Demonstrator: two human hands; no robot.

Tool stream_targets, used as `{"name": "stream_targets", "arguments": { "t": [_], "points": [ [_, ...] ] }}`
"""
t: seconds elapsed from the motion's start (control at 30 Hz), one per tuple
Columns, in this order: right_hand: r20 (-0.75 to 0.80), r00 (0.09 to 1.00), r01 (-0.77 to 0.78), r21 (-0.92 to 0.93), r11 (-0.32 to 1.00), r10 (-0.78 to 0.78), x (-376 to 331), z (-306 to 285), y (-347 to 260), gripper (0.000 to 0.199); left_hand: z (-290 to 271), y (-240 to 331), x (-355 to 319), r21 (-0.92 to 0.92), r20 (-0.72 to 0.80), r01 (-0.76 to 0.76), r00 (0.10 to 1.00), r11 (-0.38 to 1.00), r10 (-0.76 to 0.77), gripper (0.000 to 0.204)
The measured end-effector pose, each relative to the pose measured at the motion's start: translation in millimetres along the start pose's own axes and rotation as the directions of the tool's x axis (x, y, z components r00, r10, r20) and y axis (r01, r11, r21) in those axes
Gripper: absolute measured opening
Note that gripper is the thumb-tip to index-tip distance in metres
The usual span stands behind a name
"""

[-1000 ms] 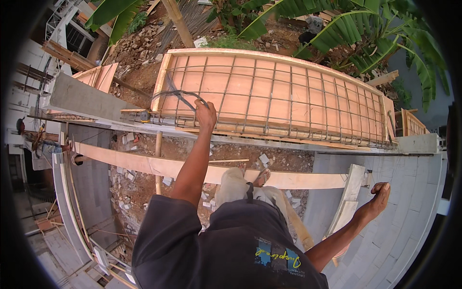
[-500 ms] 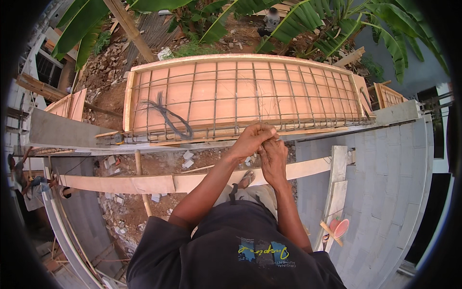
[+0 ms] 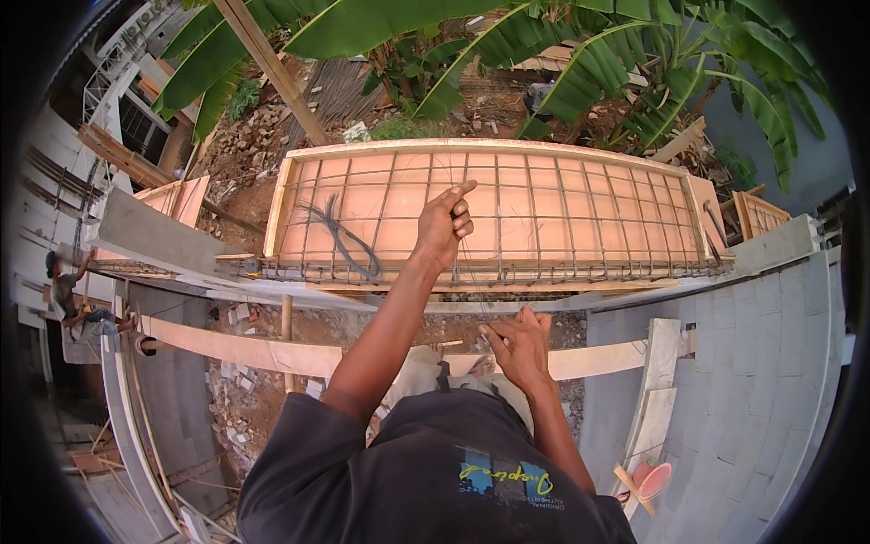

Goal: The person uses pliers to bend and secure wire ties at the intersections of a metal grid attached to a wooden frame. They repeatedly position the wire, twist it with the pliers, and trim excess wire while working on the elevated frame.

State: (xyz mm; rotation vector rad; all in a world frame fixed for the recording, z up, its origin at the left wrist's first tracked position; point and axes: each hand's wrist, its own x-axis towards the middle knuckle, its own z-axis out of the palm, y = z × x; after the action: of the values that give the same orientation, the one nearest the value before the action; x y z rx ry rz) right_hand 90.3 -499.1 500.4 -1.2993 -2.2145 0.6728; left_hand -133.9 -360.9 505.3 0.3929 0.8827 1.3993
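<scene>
My left hand (image 3: 442, 225) is raised over the rebar grid (image 3: 498, 216), its fingers curled and the index finger stretched to the right. Thin, hair-like wire (image 3: 448, 160) shows just above this hand and seems to be held in it. Closer to my body, my right hand (image 3: 521, 346) is pinched closed at the thumb; what lies between its fingers is too small to make out. The steel grid sits in a shallow wooden form (image 3: 283, 204) with a pinkish bottom panel. On the grid's left part lies a looped bundle of dark tie wire (image 3: 343, 238).
A narrow plank (image 3: 245, 344) crosses below me over rubble. At the right, boards (image 3: 654, 381) lean by a grey block wall (image 3: 725, 363), with a red round object (image 3: 654, 480) nearby. Another person (image 3: 72, 304) sits at the far left. Banana leaves (image 3: 390, 41) hang beyond the form.
My hands have come apart. The left has moved up and away over the grid, while the right has dropped back toward my body. The view has shifted slightly.
</scene>
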Motion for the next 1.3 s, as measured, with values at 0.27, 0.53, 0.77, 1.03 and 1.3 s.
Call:
{"name": "stream_targets", "arguments": {
  "t": [0.27, 0.53, 0.77, 1.03, 1.3],
  "points": [
    [0.063, 0.987, -0.158, 0.320, 0.934, 0.145, -61.2, -21.1, 91.0, 0.024, 67.8, 9.3, 19.2, 0.020, -0.001, -0.212, 0.977, 0.977, 0.212, 0.048],
    [0.212, 0.923, -0.372, 0.288, 0.882, 0.320, -128.6, -26.0, 157.7, 0.027, 119.6, -30.7, -0.3, 0.123, 0.117, -0.246, 0.966, 0.961, 0.232, 0.049],
    [0.200, 0.937, -0.338, 0.325, 0.883, 0.285, -110.8, -63.6, 168.2, 0.038, 149.9, -105.0, -44.1, 0.032, 0.374, 0.011, 0.927, 0.999, -0.022, 0.025],
    [-0.244, 0.804, -0.177, 0.773, 0.610, 0.543, -24.0, -156.1, 101.6, 0.037, 175.8, -156.5, -83.0, 0.333, 0.414, 0.030, 0.893, 0.943, -0.175, 0.015],
    [-0.280, 0.656, -0.043, 0.913, 0.405, 0.701, -16.7, -126.6, 111.6, 0.021, 161.5, -167.0, -103.2, 0.588, 0.516, -0.307, 0.855, 0.748, -0.056, 0.022]
  ]
}}
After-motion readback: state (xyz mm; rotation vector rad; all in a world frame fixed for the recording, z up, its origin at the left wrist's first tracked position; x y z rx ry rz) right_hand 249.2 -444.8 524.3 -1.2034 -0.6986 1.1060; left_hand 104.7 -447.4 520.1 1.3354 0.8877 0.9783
